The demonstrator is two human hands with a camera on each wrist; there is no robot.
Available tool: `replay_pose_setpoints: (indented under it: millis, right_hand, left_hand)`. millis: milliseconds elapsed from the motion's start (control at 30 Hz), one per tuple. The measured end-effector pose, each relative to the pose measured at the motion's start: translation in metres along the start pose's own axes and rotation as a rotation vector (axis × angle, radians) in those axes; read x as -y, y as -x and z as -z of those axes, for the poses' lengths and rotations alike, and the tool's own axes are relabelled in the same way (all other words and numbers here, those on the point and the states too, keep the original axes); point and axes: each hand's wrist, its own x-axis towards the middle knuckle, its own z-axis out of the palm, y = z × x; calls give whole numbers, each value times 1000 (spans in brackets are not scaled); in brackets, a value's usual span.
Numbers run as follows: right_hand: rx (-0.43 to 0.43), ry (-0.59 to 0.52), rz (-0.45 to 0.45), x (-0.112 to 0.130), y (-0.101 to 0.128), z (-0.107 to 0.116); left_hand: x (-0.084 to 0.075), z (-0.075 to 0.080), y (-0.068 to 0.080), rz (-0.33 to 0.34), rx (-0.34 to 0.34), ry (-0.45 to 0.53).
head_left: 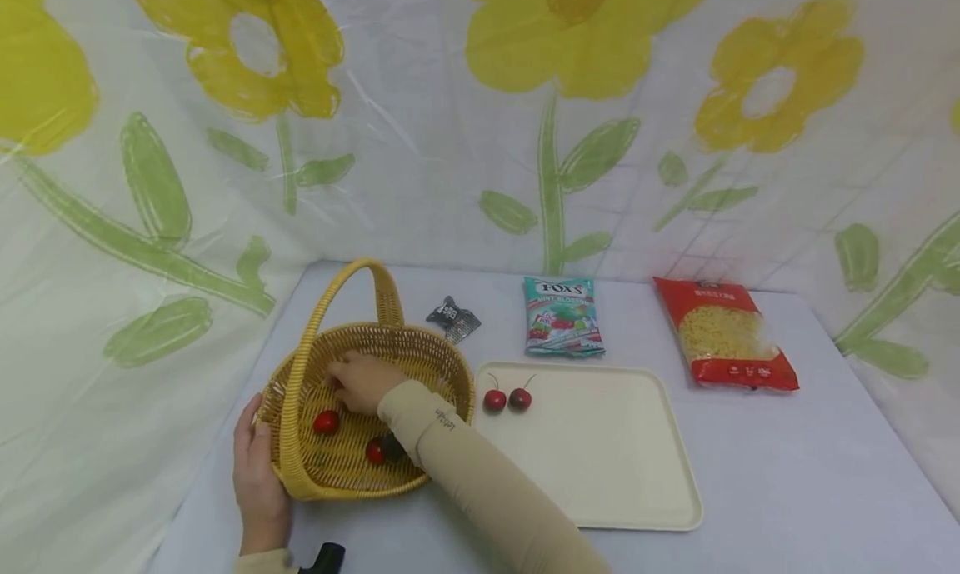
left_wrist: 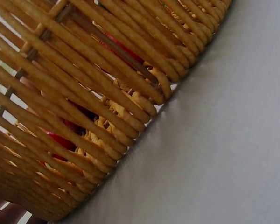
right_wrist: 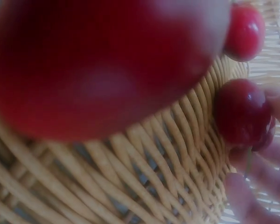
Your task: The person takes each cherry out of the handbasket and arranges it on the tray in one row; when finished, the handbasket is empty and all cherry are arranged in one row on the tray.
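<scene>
A yellow wicker basket (head_left: 352, 495) with a tall arched handle stands at the left of the table. My left hand (head_left: 257, 466) rests against its outer left side, the fingers lying along the wall; their tips show dimly in the left wrist view. Inside the basket, my right hand (head_left: 367, 382) reaches to the far left part. Its thumb and fingers pinch a dark red cherry (right_wrist: 240, 112) with a stem, and another red edge shows just behind that cherry. Other red cherries (head_left: 326, 422) lie on the basket floor, one large and blurred close to the right wrist camera.
Two stemmed cherries (head_left: 495, 401) sit at the upper left of a cream tray (head_left: 600, 474) right of the basket. Behind stand a small black packet (head_left: 453, 317), a green Fox's candy bag (head_left: 564, 316) and a red pasta bag (head_left: 727, 336). A flower-painted sheet (head_left: 420, 182) hangs behind the table.
</scene>
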Motion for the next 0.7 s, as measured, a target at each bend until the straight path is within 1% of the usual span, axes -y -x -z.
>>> replay_pose_setpoints:
  millis: [100,233,333,400,500,567,600,700]
  right_hand:
    - [-12,5,15,0,0,1]
    - [-91,29,56,-1,3,7]
    - [-151,34,87,-1,10,19]
    - [-172,22,106,2,19,32]
    - [-197,-4,116,5,39,55]
    - [-240,-30,109,2,58,70]
    - [-267,-48,102,-1,70,76]
    - [-386,-128,97,-19,109,86]
  left_hand:
    - [0,1,0,-3,3,2]
    - [1,-1,0,-11,10,23]
    - [2,-3,-1,3,9,31]
    - [1,-4,-1,15,1,36]
    - [0,-3,-1,28,-6,44]
    - [-1,-3,-2,36,-7,40]
    - [-1,-3,-2,41,-13,36]
    - [-1,-2,-3,65,-18,34]
